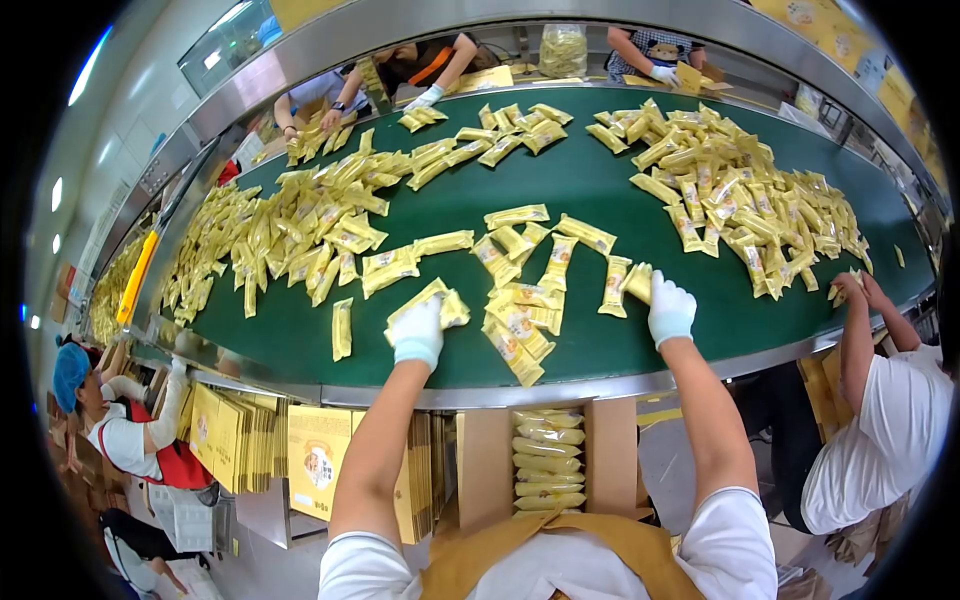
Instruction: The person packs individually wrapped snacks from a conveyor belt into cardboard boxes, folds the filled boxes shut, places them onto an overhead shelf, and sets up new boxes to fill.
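Note:
My left hand (pixel 416 332), in a white glove, is closed around a few yellow snack packets (pixel 455 309) over the near side of the green conveyor belt (pixel 440 375). My right hand (pixel 671 306), gloved too, grips a yellow packet (pixel 638 281) beside another upright packet (pixel 615 286). Between the hands lies a loose cluster of packets (pixel 523 315). Below the belt edge, right in front of my body, an open cardboard box (pixel 612 455) holds a row of packets (pixel 548 450) stacked on one another.
Large packet heaps lie on the belt at left (pixel 270 235) and right (pixel 750 195). A metal rail (pixel 470 397) edges the belt. Flat yellow cartons (pixel 318 460) stand left of my box. Co-workers sit across the belt and on both sides, one person's hands (pixel 860 290) at right.

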Tool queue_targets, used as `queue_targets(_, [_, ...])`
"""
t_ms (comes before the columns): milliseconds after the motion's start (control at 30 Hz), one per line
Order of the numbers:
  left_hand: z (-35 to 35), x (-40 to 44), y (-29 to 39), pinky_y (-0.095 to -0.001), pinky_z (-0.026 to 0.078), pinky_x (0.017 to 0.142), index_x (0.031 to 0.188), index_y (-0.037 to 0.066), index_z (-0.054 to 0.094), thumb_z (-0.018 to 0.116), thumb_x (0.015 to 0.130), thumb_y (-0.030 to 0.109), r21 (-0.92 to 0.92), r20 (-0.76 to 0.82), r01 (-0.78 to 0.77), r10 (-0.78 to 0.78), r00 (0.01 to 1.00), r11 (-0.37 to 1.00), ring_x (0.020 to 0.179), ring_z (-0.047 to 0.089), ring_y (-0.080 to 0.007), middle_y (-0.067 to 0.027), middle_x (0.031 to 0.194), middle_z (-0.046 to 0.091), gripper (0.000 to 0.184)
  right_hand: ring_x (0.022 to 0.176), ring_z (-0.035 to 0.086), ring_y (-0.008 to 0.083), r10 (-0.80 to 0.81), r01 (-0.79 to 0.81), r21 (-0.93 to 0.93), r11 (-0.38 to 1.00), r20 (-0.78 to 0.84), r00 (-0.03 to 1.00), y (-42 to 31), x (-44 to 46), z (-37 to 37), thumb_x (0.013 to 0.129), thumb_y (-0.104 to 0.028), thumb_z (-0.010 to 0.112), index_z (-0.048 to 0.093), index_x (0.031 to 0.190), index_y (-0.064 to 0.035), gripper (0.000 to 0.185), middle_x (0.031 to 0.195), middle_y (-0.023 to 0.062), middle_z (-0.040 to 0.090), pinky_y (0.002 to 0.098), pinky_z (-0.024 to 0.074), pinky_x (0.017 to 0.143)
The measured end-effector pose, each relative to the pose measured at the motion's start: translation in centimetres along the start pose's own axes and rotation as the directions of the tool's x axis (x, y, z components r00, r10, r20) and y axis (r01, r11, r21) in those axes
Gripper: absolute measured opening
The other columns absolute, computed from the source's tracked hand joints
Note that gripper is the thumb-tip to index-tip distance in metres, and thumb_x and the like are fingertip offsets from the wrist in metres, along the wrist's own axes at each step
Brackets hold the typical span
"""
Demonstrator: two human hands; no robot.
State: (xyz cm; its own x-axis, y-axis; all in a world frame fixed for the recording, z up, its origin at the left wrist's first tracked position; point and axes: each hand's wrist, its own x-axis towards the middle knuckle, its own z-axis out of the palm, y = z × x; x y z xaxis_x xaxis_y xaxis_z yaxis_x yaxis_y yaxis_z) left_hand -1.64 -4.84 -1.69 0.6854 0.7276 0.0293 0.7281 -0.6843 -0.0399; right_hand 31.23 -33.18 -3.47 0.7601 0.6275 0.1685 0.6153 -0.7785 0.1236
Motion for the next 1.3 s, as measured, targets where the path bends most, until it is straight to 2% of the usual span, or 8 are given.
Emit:
queue_targets(233, [1.3,-5.4,0.7,-0.0439,0.041,0.107,0.150,0.002,0.037,0.079,0.070,0.063,0.172,-0.190,-0.196,0.227,0.955,0.965,0.122,0.053,-0.0353,-0.0206,0.131,0.055,0.109,0.118,0.049,0.0318,-0.273,0.279,-0.003,0.960,-0.213,0.938,0.6,-7.4,-1.3,0.076,-0.059,0.075,0.035,0.150,-0.0004,0.102,0.137,0.0179,0.047,0.0432,0.0410,0.096])
queue_targets(500, [-0.7,-4.1,-0.8,-0.0439,0.040,0.106,0.154,-0.001,0.027,0.083,0.065,0.063,0.023,0.178,-0.202,0.195,0.965,0.979,0.123,0.054,-0.0355,-0.0210,0.136,0.051,0.123,0.118,0.058,0.0330,-0.008,-0.054,0.107,0.993,0.508,0.861,1.7,-0.8,-5.2,0.058,-0.071,0.079,0.065,0.123,-0.0006,0.097,0.121,0.0155,0.066,0.0415,0.0465,0.100])
queue_targets(600, [-2.2,-5.2,-1.7,-0.0446,0.041,0.106,0.154,-0.003,0.027,0.087,0.060,0.059,-0.106,0.330,-0.158,0.185,0.926,0.982,0.125,0.051,-0.0383,-0.0230,0.135,0.051,0.128,0.082,0.071,0.0264,-0.180,-0.484,0.850,0.208,0.520,0.835,0.3,1.4,-6.7,0.074,-0.052,0.083,0.068,0.113,0.0005,0.067,0.096,0.0134,0.071,0.0399,0.0584,0.072])
queue_targets(667, [-0.6,-4.1,-4.0,-0.0433,0.041,0.108,0.152,-0.005,0.030,0.088,0.059,0.057,-0.413,0.165,-0.097,0.179,0.970,0.906,0.123,0.052,-0.0398,-0.0244,0.133,0.050,0.126,0.076,0.071,0.0232,-0.191,-0.632,0.775,-0.005,0.620,0.761,-1.7,2.7,-7.2,0.078,-0.046,0.082,0.068,0.114,0.0030,0.063,0.093,0.0124,0.071,0.0350,0.0583,0.067])
queue_targets(733, [-0.3,-0.7,-5.9,-0.0386,0.042,0.109,0.140,-0.006,0.047,0.091,0.057,0.053,-0.760,0.175,0.033,0.155,0.972,0.650,0.124,0.052,-0.0351,-0.0250,0.133,0.050,0.111,0.080,0.071,0.0265,-0.086,-0.617,0.786,0.047,0.618,0.781,-4.1,4.6,-4.5,0.076,-0.050,0.081,0.067,0.118,0.0055,0.071,0.097,0.0134,0.071,0.0352,0.0586,0.076])
queue_targets(867, [-2.6,3.1,-6.3,-0.0393,0.042,0.110,0.140,0.000,0.050,0.089,0.056,0.056,-0.529,0.312,0.135,0.044,0.949,0.838,0.128,0.051,-0.0361,-0.0228,0.140,0.049,0.108,0.138,0.044,0.0355,0.219,-0.620,0.504,0.602,0.642,0.735,-9.1,5.0,-4.7,0.064,-0.073,0.075,0.050,0.142,0.0015,0.111,0.151,0.0225,0.042,0.0430,0.0376,0.113])
queue_targets(1000, [-2.0,2.8,-4.6,-0.0448,0.038,0.113,0.141,0.004,0.049,0.085,0.053,0.065,-0.264,0.370,0.103,0.002,0.929,0.959,0.131,0.046,-0.0394,-0.0207,0.140,0.048,0.112,0.128,0.051,0.0384,-0.018,-0.194,0.370,0.909,0.499,0.866,-10.4,3.2,-5.0,0.060,-0.071,0.077,0.058,0.131,0.0025,0.104,0.135,0.0235,0.055,0.0406,0.0424,0.108])
queue_targets(1300, [-3.2,-1.3,-2.2,-0.0434,0.048,0.103,0.131,0.002,0.057,0.089,0.053,0.057,-0.103,0.136,-0.122,0.136,0.981,0.987,0.120,0.055,-0.0427,-0.0254,0.145,0.043,0.100,0.127,0.048,0.0418,-0.565,0.434,0.406,0.804,0.295,0.771,-3.5,-3.1,-5.0,0.058,-0.055,0.082,0.055,0.131,0.0022,0.097,0.140,0.0252,0.047,0.0432,0.0389,0.109])
